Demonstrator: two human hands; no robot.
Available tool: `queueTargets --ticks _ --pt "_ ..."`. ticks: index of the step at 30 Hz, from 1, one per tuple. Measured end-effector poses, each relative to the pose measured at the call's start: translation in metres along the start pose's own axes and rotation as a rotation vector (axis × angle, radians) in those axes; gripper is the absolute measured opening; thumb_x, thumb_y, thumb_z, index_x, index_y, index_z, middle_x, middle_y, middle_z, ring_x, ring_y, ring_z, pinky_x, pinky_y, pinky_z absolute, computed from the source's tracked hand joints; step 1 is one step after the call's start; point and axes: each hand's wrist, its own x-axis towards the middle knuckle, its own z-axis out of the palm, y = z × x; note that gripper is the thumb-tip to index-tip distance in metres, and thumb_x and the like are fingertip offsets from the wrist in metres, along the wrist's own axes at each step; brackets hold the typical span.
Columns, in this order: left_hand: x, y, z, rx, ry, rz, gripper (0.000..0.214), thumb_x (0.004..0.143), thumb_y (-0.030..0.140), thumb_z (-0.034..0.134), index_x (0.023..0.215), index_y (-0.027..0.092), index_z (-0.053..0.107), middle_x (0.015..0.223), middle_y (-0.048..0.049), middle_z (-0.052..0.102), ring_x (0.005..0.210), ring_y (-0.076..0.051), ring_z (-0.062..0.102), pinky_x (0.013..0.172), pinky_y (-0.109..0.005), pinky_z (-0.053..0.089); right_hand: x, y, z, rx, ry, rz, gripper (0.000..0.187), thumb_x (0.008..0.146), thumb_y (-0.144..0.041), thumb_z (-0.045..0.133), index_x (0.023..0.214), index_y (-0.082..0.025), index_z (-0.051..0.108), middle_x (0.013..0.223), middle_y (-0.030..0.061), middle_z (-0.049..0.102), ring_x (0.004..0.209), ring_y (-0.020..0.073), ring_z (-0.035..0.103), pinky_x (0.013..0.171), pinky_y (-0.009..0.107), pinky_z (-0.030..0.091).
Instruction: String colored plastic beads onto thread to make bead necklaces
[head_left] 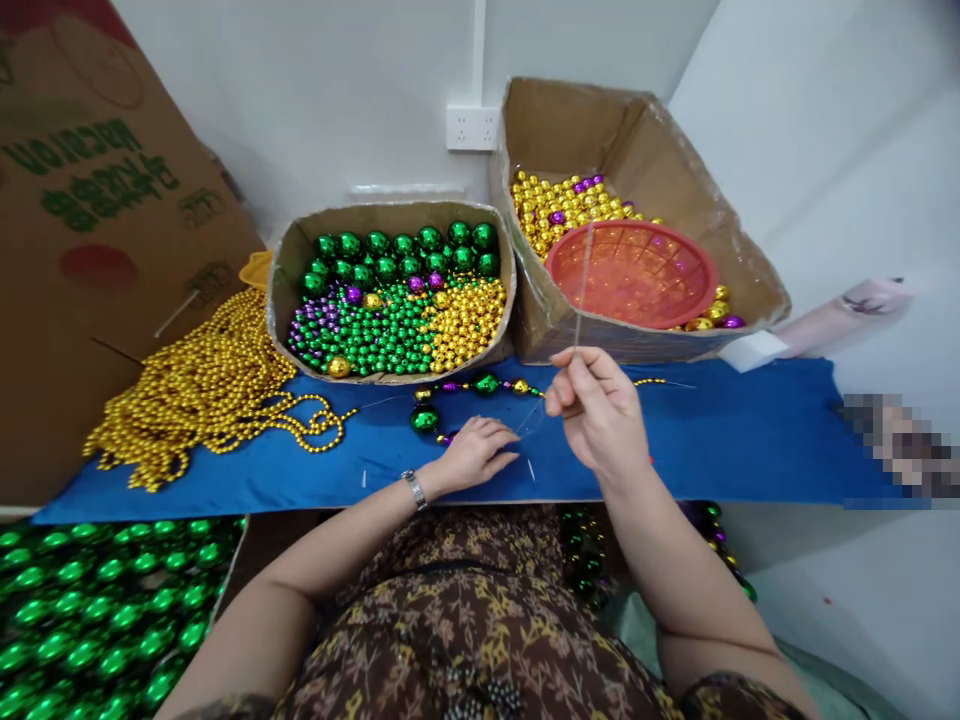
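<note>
My right hand (pixel 604 405) is raised above the blue cloth, thumb and fingers pinched on a thin straight strand (pixel 584 285) that points upward. Whether it is a needle or thread, I cannot tell. Low on the cloth lies my left hand (pixel 478 452), fingers stretched out, thumb apart, a watch on its wrist. It partly covers one end of a bead string (pixel 424 418) with green, gold and purple beads. This string curves behind both hands. Fine clear thread (pixel 531 418) loops between the hands. A short gold bead strand (pixel 649 380) shows behind my right hand.
A cardboard box (pixel 279 300) of green, purple and gold beads stands behind my hands. Right of it, a taller box (pixel 525 320) holds gold beads and a red basket (pixel 634 230). Gold bead strands (pixel 202 370) lie left. Large green beads (pixel 97 600) sit below the table's left side.
</note>
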Motion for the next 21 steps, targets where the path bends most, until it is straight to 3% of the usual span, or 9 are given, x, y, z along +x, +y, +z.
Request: queueTargets --ticks 4,8,11,15,21 --pt "-0.009 -0.015 0.010 0.132 0.044 -0.095 0.024 0.096 0.033 0.044 0.102 0.019 0.063 0.098 -0.0079 0.068 0.094 -0.021 0.062 0.098 -0.043 0.039 0.004 -0.008 -0.025 -0.005 0.190 -0.072 0.023 0.082 -0.042 0.069 0.084 -0.021 0.060 0.055 -0.0082 0.039 0.047 0.0052 0.042 0.045 0.016 0.039" --pt "-0.027 -0.030 0.003 0.289 0.070 -0.109 0.028 0.097 0.035 0.041 0.102 0.019 0.063 0.091 -0.0085 0.067 0.085 -0.021 0.060 0.085 -0.038 0.042 0.007 -0.008 -0.058 0.035 0.361 -0.104 0.022 0.078 -0.038 0.073 0.082 -0.020 0.060 0.054 -0.0089 0.039 0.045 0.0041 0.037 0.044 0.015 0.037" --pt "-0.039 -0.037 -0.005 0.402 0.082 -0.095 0.029 0.097 0.035 0.039 0.106 0.020 0.062 0.090 -0.0073 0.066 0.082 -0.020 0.059 0.082 -0.036 0.040 0.007 -0.002 -0.070 0.064 0.412 -0.071 0.024 0.077 -0.037 0.074 0.081 -0.019 0.060 0.054 -0.0087 0.040 0.045 0.0042 0.037 0.044 0.015 0.036" --pt "-0.051 -0.046 -0.015 0.545 0.060 -0.103 0.029 0.098 0.035 0.038 0.106 0.022 0.062 0.085 -0.0059 0.063 0.076 -0.019 0.056 0.074 -0.035 0.037 0.004 0.009 -0.064 0.099 0.416 -0.014 0.029 0.071 -0.039 0.079 0.081 -0.019 0.061 0.053 -0.0086 0.041 0.046 0.0041 0.037 0.043 0.014 0.035" --pt "-0.067 -0.061 -0.033 0.726 0.014 -0.219 0.027 0.096 0.034 0.040 0.104 0.022 0.063 0.079 -0.0062 0.060 0.073 -0.021 0.054 0.071 -0.036 0.034 -0.001 0.026 -0.043 0.124 0.330 0.067 0.030 0.070 -0.041 0.080 0.081 -0.018 0.064 0.053 -0.0078 0.042 0.048 0.0041 0.039 0.045 0.014 0.036"
